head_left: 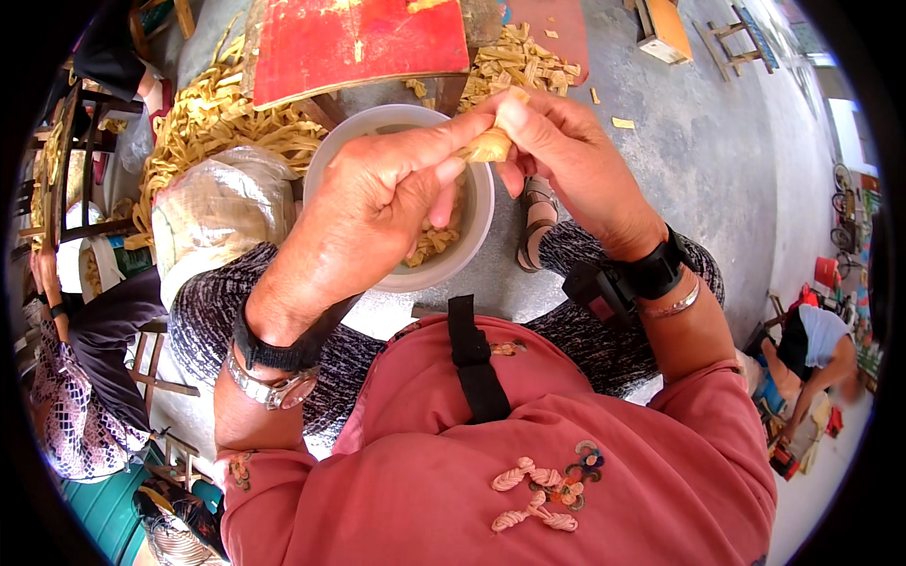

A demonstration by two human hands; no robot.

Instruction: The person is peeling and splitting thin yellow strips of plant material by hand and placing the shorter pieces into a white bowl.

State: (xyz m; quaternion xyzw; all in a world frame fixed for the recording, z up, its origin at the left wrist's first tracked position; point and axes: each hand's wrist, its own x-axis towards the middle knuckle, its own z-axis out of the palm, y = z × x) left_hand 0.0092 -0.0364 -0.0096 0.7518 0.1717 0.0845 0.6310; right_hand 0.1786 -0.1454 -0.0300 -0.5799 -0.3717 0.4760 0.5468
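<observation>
A small folded yellow strip [489, 147] is pinched between my two hands, above the far right part of a white tub's [479, 222] rim. My left hand [373, 193] closes thumb and forefinger on its left end. My right hand [580, 160] grips the other end, thumb on top and fingers curled beneath. What the strip is made of, I cannot tell. Below my hands, yellow folded pieces [436, 247] lie in the tub, partly hidden by my left hand.
Beyond the tub stands a low red-topped table [363, 47]. Long yellow strips [203, 118] heap at its left, shorter pieces [519, 66] at its right. A plastic-covered sack [226, 203] rests by my left knee. People sit at far left and far right.
</observation>
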